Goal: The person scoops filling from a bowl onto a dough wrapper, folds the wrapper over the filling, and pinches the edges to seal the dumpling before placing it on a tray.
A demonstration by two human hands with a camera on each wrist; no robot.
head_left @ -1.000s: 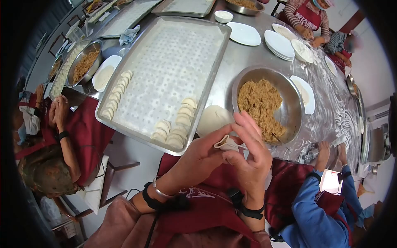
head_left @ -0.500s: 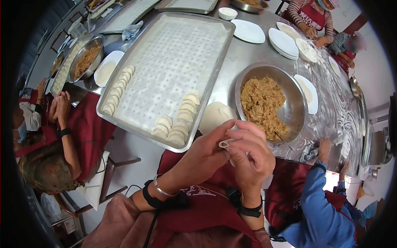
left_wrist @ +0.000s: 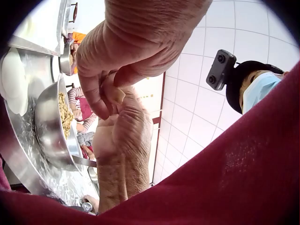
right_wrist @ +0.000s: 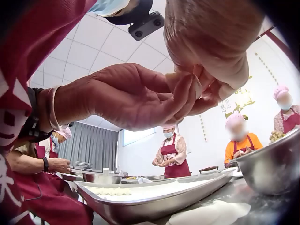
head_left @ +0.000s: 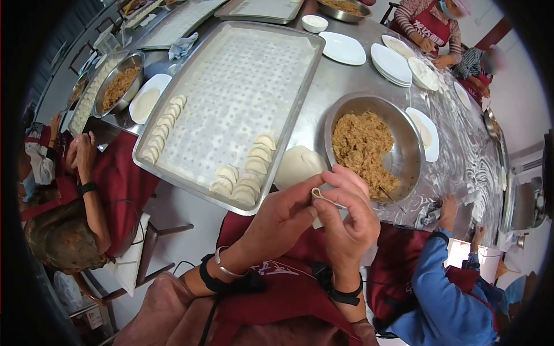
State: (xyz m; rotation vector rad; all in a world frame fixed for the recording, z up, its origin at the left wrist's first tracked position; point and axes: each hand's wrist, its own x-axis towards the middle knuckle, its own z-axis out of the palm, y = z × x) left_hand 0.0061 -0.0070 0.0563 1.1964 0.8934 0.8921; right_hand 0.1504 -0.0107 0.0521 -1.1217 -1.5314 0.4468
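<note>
Between both hands, in the head view, a small folded piece of dough (head_left: 318, 194) is pinched near the table's edge. The left hand (head_left: 280, 216) holds it from the left with thumb and fingers. From the right, the right hand (head_left: 350, 216) pinches it, thumb against bent fingers. Only a pale bit of the dough (left_wrist: 117, 96) shows in the left wrist view; the fingers cover the rest. Behind the hands lies a pile of flat, pale dough rounds (head_left: 297, 167). A metal bowl (head_left: 412, 164) of brown filling (head_left: 360, 144) stands to the right.
A large metal tray (head_left: 216, 201) bears rows of folded dumplings (head_left: 257, 161) at its near end and left side. White plates (head_left: 343, 48) stand farther back. Flour streaks the table (head_left: 461, 167) on the right. Other people sit at both sides, one in a blue sleeve (head_left: 430, 271).
The fingers of both hands have shifted along the dough. Its opening, wider a second ago, is now a small loop. The right hand's raised fingers have bent down closer to it.
</note>
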